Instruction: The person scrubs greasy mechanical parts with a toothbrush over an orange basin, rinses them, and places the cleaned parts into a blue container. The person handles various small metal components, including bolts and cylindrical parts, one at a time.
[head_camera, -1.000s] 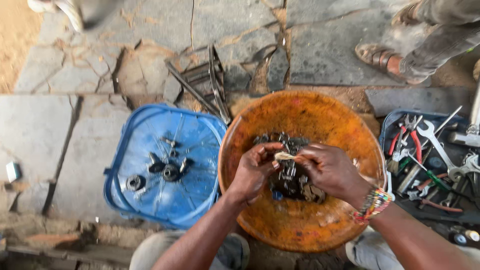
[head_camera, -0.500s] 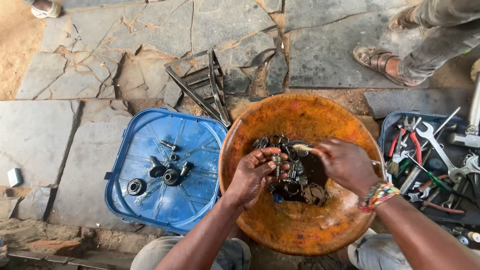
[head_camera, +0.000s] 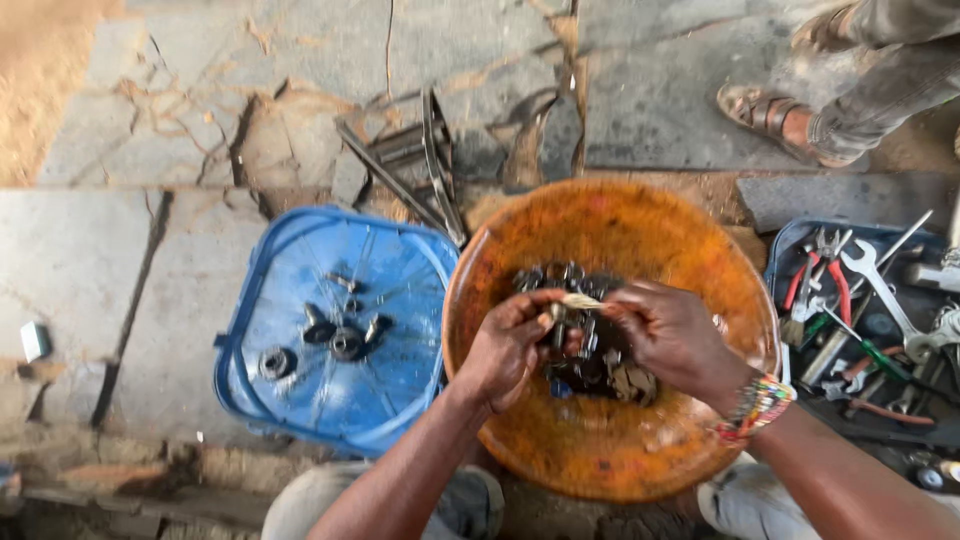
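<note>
Both hands over middle of orange basin (head_camera: 600, 230). Left hand (head_camera: 510, 345) and right hand (head_camera: 672, 335), apart half a second ago, now meet, pinching a small pale brush (head_camera: 578, 300) above the dark metal parts (head_camera: 590, 365). Blue lid (head_camera: 340, 320) off basin's left edge.

The ground was a floor of cracked grey stone slabs (head_camera: 90, 270), with sandy earth at the upper left. Directly on it lay a round, rust-orange metal basin (head_camera: 640, 230), a blue plastic lid with rounded corners (head_camera: 300, 300) just left of it, a bundle of dark metal bars (head_camera: 420, 165) behind both, and a blue tray of hand tools (head_camera: 790, 245) at the right.
</note>
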